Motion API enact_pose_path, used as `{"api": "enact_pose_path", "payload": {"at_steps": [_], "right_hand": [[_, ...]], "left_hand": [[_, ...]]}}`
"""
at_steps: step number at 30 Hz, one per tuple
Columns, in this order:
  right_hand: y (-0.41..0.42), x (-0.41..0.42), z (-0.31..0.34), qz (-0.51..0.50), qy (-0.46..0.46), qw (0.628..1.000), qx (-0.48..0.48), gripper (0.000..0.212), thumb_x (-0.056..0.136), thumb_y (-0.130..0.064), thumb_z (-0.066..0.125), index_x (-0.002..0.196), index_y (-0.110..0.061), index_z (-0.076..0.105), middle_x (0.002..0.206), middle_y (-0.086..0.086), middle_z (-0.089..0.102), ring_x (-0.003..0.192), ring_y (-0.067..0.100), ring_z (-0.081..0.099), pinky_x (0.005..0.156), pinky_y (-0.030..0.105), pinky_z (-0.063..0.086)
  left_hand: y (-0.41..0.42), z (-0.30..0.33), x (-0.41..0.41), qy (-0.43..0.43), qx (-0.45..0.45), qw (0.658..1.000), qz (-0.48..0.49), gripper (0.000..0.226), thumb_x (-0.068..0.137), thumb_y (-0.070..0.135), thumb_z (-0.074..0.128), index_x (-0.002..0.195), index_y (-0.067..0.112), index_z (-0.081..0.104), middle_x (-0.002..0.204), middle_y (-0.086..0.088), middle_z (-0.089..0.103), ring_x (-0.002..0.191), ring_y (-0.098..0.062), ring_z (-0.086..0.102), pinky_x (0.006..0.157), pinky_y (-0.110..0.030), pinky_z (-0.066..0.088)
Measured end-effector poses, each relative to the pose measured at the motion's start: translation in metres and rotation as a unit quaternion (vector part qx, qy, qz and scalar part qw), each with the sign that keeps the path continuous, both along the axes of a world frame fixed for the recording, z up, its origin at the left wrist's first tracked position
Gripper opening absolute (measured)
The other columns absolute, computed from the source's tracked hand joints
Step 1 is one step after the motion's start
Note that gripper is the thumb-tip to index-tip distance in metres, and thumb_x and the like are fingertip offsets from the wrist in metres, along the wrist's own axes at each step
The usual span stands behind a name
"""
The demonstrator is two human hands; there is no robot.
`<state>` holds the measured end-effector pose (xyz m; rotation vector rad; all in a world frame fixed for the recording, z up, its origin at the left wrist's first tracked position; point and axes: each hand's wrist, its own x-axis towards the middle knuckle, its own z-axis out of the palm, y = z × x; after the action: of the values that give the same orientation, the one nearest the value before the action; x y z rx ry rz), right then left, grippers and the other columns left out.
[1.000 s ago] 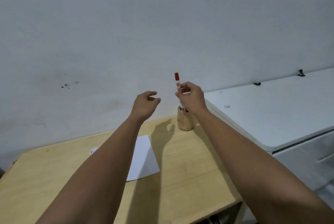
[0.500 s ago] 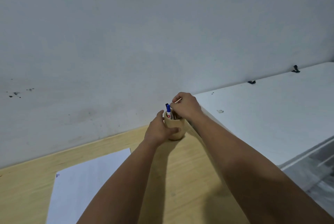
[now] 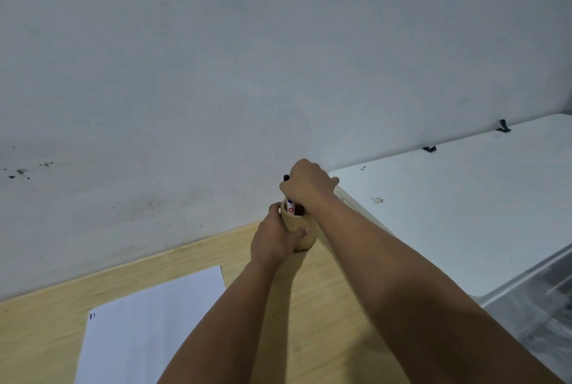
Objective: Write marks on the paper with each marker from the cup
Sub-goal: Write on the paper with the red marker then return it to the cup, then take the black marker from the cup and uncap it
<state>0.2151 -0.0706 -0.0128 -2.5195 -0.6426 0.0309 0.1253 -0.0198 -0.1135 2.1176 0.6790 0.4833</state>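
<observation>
A tan wooden cup [image 3: 305, 239] stands near the back of the wooden table [image 3: 325, 315], by the wall. My left hand [image 3: 274, 239] wraps around the cup's left side. My right hand [image 3: 308, 187] is closed just above the cup's mouth around a marker [image 3: 290, 205] with a white barrel; a dark tip pokes out above my fingers. The marker's lower end is still inside the cup. A white sheet of paper [image 3: 151, 328] lies at the front left, with small dark marks at its upper left corner. Other markers in the cup are mostly hidden.
A white cabinet top [image 3: 448, 213] adjoins the table on the right, slightly higher than it, with two small black clips at its back edge. A plain grey wall rises directly behind the cup.
A second ago my right hand held a red marker above the cup and my left hand hung free. Since then the left hand has gripped the cup and the right has closed on another marker.
</observation>
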Motion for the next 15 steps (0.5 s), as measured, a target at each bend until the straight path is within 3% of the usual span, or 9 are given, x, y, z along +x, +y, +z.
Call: {"api": "enact_pose_path", "payload": {"at_steps": [4,7,9,13,15], "right_hand": [[-0.011,0.002,0.031,-0.001,-0.031,0.989,0.147,0.016,0.092,-0.031,0.067,0.09,-0.017,0.074,0.082,-0.001,0.073,0.084,0.029,0.067,0.093,0.042,0.046],[-0.017,-0.005,0.055,0.023,-0.051,0.962,0.269,0.015,0.095,-0.033,0.069,0.085,-0.022,0.072,0.073,-0.008,0.069,0.081,0.025,0.07,0.081,0.034,0.053],[-0.019,-0.016,0.067,0.061,-0.042,0.94,0.332,0.012,0.1,-0.032,0.069,0.095,-0.022,0.073,0.071,-0.012,0.066,0.075,0.016,0.068,0.073,0.028,0.05],[-0.015,-0.052,0.071,0.146,0.043,0.914,0.376,0.019,0.106,-0.034,0.066,0.115,-0.019,0.073,0.077,0.0,0.069,0.058,0.012,0.065,0.062,0.027,0.055],[-0.008,-0.074,0.063,0.172,0.107,0.911,0.36,0.02,0.107,-0.03,0.064,0.12,-0.018,0.074,0.079,0.004,0.067,0.055,0.014,0.056,0.054,0.025,0.047]], "left_hand": [[0.0,0.012,-0.008,0.017,0.007,1.0,-0.01,0.082,0.08,0.032,0.082,0.149,0.023,0.038,0.14,-0.003,0.062,0.122,-0.027,0.061,0.097,-0.045,0.054],[0.006,0.03,-0.024,0.018,0.021,1.0,-0.003,0.083,0.085,0.035,0.075,0.155,0.022,0.033,0.148,-0.007,0.056,0.131,-0.027,0.056,0.103,-0.041,0.049],[0.012,0.046,-0.04,0.003,0.023,1.0,0.01,0.075,0.088,0.04,0.071,0.153,0.024,0.038,0.146,-0.008,0.057,0.13,-0.026,0.057,0.105,-0.043,0.049],[0.03,0.08,-0.084,-0.03,0.045,0.997,0.05,0.049,0.097,0.038,0.06,0.143,0.022,0.052,0.138,-0.005,0.064,0.12,-0.023,0.063,0.101,-0.043,0.051],[0.042,0.092,-0.112,-0.057,0.041,0.995,0.077,0.039,0.101,0.039,0.05,0.133,0.019,0.06,0.128,-0.004,0.068,0.113,-0.023,0.064,0.094,-0.039,0.051]]}}
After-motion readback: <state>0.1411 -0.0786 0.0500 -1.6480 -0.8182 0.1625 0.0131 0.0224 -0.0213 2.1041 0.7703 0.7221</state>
